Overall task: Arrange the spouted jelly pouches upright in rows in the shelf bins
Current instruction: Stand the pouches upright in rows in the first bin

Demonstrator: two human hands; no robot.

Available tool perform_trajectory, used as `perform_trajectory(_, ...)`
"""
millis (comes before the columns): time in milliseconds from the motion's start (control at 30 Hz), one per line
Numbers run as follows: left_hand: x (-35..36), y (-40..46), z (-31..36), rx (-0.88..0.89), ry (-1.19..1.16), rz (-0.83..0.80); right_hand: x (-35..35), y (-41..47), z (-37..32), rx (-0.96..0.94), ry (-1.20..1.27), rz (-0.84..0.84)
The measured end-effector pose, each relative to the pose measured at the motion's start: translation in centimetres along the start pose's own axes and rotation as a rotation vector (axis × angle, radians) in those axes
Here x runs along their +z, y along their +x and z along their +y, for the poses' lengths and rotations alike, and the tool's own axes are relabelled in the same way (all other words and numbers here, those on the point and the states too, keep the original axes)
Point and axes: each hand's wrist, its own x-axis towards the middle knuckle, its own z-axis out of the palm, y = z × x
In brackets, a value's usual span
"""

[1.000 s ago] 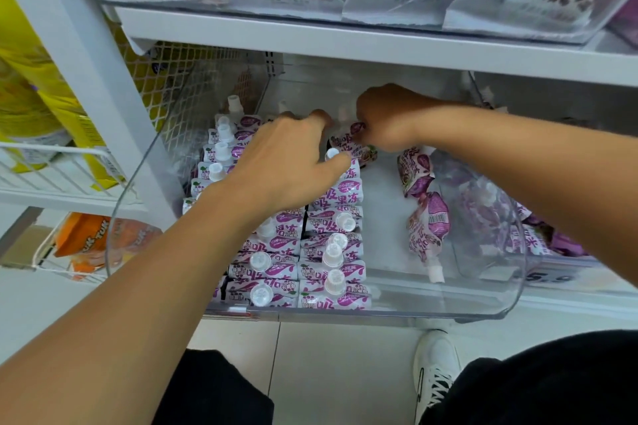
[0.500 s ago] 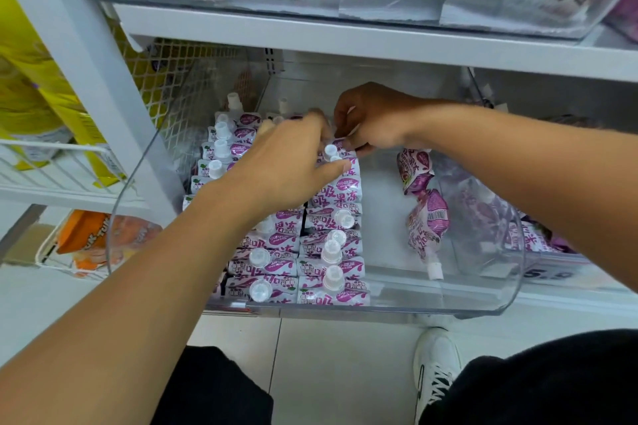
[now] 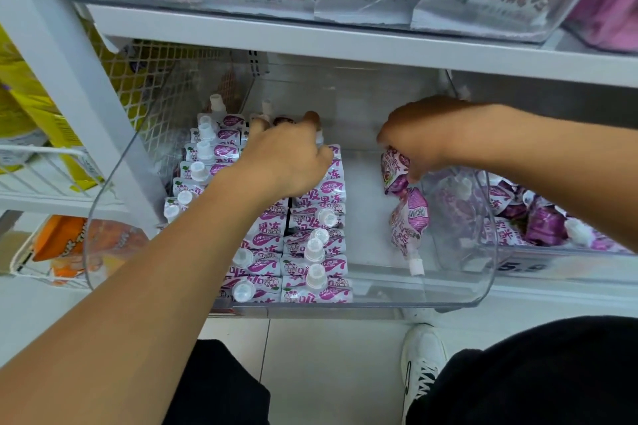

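Clear shelf bin (image 3: 459, 300), loose pouch (image 3: 409, 221) flat, spout (image 3: 416, 266) frontward

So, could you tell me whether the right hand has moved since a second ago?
Yes: the right hand has moved rightward, away from the upright rows, onto a loose pouch.

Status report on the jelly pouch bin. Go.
Left hand resting on the standing rows of pouches. Right hand gripping a loose pouch in the bin's bare right side. Another loose pouch lying flat there. Nothing blocking.
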Motion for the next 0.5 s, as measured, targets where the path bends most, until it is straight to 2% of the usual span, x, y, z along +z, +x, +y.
perform_trajectory(133, -0.2, -0.3, -0.1, -0.006, -0.031, -0.013, -1.0, -0.2, 0.7, -0.035, 0.184, 0.058)
perform_trajectory(233, -0.1, -0.3, -0.2, -0.013, -0.030, -0.015, -2.0, -0.5, 1.4, 0.007, 0.532, 0.173)
perform_trajectory(300, -0.1, -0.2, -0.2, -0.023, -0.027, -0.008, -2.4, -0.3, 1.4, 0.087, 0.662, 0.232)
perform_trajectory(400, 0.0, 0.0, -0.4, -0.035, -0.033, 0.025, -2.0, 1.7, 0.4, 0.247, 0.697, 0.307)
perform_trajectory(500, 0.1, -0.1, -0.5, -0.033, -0.023, 0.059, -2.4, 4.2, -0.9, 0.191, 0.635, 0.305)
